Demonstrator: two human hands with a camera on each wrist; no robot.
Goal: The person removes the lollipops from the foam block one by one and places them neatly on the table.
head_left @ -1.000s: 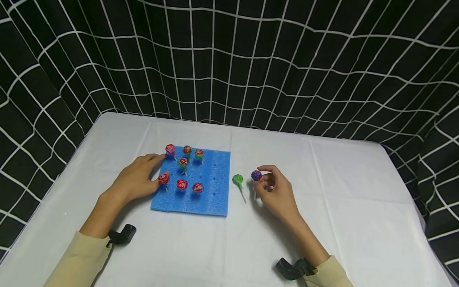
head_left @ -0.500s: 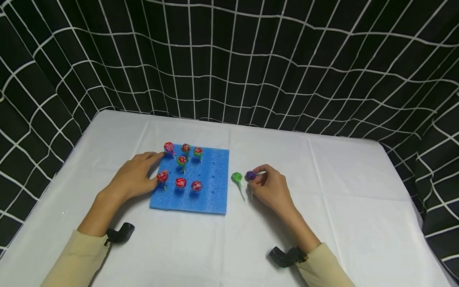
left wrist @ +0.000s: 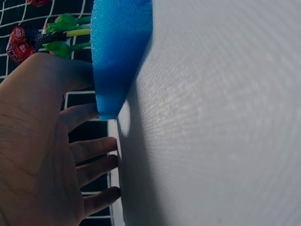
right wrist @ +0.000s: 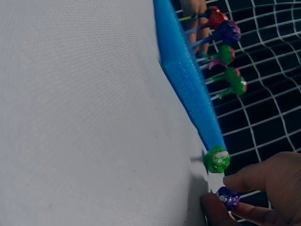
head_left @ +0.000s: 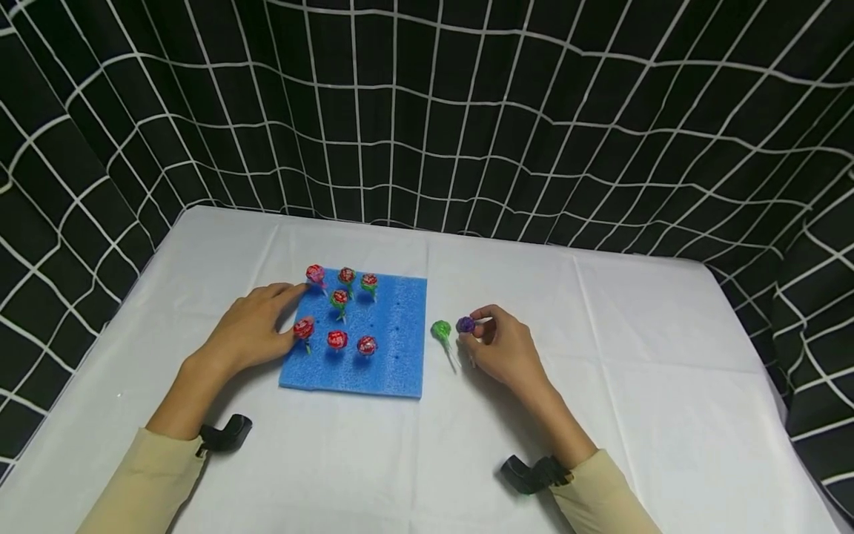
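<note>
My right hand (head_left: 503,348) pinches a purple-wrapped lollipop (head_left: 465,325) between thumb and fingertips, just above the table and right of the board. In the right wrist view, the same purple lollipop's head (right wrist: 229,198) shows between the fingers; its stick is mostly hidden. A green lollipop (head_left: 442,331) lies on the table between that hand and a blue foam board (head_left: 394,378). At the board's left edge, my left hand (head_left: 250,330) rests with its fingers extended; the left wrist view shows its thumb and a finger touching the foam (left wrist: 117,61).
Several lollipops, such as a red one (head_left: 337,340) and a green-and-red one (head_left: 339,298), stand upright in the board. Small holes dot its right part. A white cloth (head_left: 347,467) covers the table, and a black curtain with white grid lines (head_left: 427,111) hangs behind.
My right hand has shifted slightly left and turned the purple lollipop from upright to tilted; its stick pointed right half a second ago and is now mostly hidden. My left hand has stayed put.
</note>
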